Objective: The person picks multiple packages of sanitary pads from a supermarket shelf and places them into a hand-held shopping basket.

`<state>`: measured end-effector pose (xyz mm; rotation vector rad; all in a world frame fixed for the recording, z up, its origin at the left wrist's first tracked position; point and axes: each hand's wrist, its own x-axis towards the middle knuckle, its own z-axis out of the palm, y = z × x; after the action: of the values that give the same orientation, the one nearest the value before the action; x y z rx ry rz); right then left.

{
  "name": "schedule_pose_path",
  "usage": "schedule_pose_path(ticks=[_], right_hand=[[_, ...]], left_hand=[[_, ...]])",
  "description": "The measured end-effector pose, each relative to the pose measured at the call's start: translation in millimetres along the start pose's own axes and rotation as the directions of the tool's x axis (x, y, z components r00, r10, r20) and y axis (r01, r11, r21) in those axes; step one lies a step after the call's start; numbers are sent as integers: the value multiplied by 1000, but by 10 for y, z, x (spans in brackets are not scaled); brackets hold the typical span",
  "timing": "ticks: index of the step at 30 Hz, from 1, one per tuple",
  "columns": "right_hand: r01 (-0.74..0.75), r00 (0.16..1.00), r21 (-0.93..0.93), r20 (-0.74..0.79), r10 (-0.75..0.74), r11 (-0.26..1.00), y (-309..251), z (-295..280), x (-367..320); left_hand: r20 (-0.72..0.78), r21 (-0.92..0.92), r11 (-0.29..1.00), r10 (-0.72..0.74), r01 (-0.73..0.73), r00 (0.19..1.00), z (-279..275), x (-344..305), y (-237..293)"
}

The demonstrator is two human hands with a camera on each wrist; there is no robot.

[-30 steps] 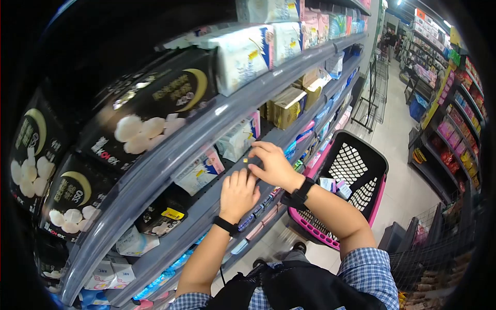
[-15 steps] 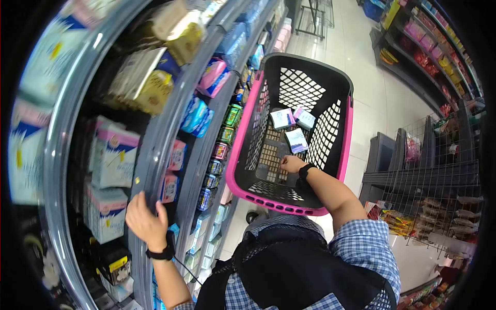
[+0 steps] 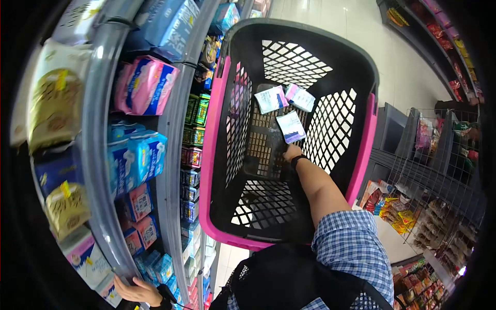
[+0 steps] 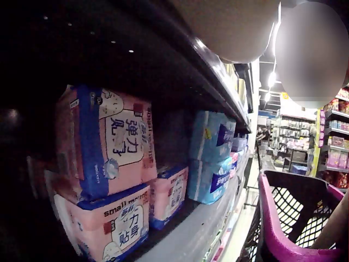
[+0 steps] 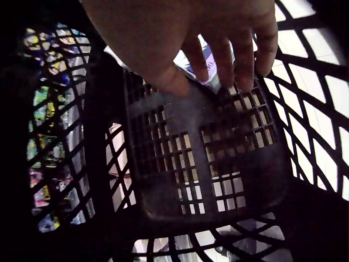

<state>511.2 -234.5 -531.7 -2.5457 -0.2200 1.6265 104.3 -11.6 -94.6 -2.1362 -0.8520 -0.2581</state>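
Inside the black and pink basket (image 3: pixel 212 206), my right hand (image 3: pixel 292 153) reaches low beside a white and purple pack (image 3: pixel 292 127). The right wrist view shows this hand (image 5: pixel 191 38) with its fingers pointing down and parted, part of a pack (image 5: pixel 210 65) behind them and nothing visibly gripped. Two more packs (image 3: pixel 270 99) (image 3: pixel 300 98) lie farther up in the basket. My left hand (image 3: pixel 135 291) rests at the shelf's front edge, fingers relaxed and holding nothing. The left wrist view has only a blurred part of it (image 4: pixel 234 24) at the top.
Shelves on the left hold pink packs (image 3: pixel 147 85), blue packs (image 3: pixel 137 157) and gold packs (image 3: pixel 59 103). A wire rack (image 3: pixel 429 155) with hanging snack bags stands to the right. Pale floor tiles (image 3: pixel 356 46) lie beyond the basket.
The view has turned from the shelf to the basket, which now looks larger. My right hand has left the shelf and gone into the basket. My left hand sits lower in view along the shelf.
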Motion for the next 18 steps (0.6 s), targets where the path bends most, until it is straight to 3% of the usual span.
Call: schedule_pose_path(ticks=[2,4,5,6,8,14,18], right_hand=[[-84,932,52,-349,96,995,-89,-35,-89],[56,828,56,-560,-15,997,-21,13,190],[16,802,60,-597,23,998,-37,43,270],[7,803,77,-594,40,997,-59,43,344],[-21,814,77,-578,62,997,-116,-8,451],[-272,827,-8,-513,229,962,-208,-8,768],[-275,882,-16,-401,246,961,-263,-104,584]], left_hand=[[-39,-44,999,-18,16,999,-115,263,259],[17,29,998,50,-50,999,-93,205,216],[19,-12,999,37,-36,999,-74,167,192],[103,-86,996,-18,27,994,-78,111,135],[129,-157,976,-134,154,983,-19,-5,114],[95,-138,981,-126,139,987,17,-40,90],[110,-106,987,-106,117,988,11,-55,38]])
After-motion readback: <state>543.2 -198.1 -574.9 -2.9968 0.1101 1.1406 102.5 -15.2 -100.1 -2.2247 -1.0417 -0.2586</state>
